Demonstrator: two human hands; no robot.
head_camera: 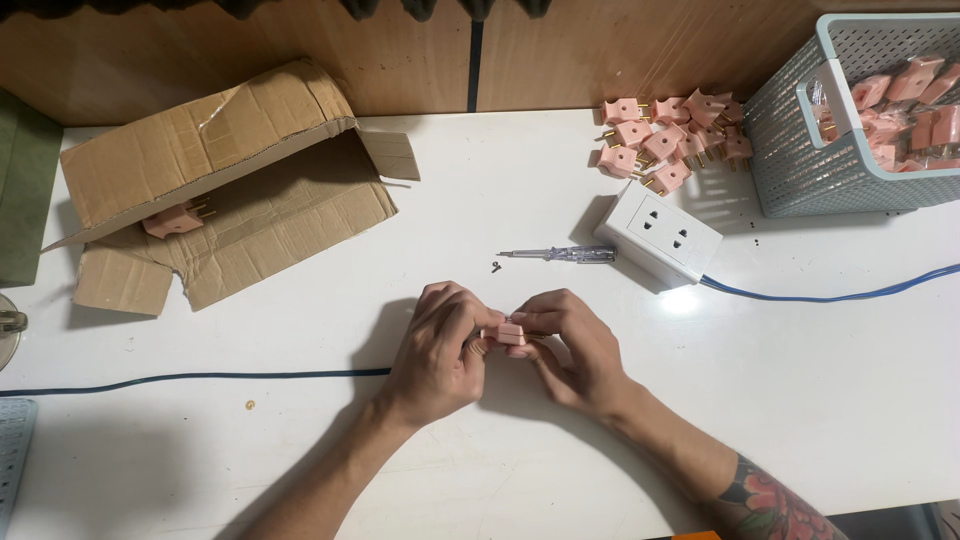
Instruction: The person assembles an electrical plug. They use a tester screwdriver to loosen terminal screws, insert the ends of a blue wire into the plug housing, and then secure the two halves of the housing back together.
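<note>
Both hands meet over the middle of the white table (780,400), pinching one small pink plug (507,333) between them. My left hand (440,350) grips its left side and my right hand (570,345) its right side, so most of the plug is hidden by fingers. Just beyond the hands lie a clear-handled screwdriver (560,255) and a tiny dark screw (496,266). A white socket box (660,233) with a blue cable (830,296) sits to the right of the screwdriver.
A heap of pink plugs (672,140) lies at the back, beside a grey-blue basket (800,150) holding bagged pink plugs. A torn cardboard box (230,190) at the left holds one pink plug (175,220). A dark cable (190,380) runs along the left.
</note>
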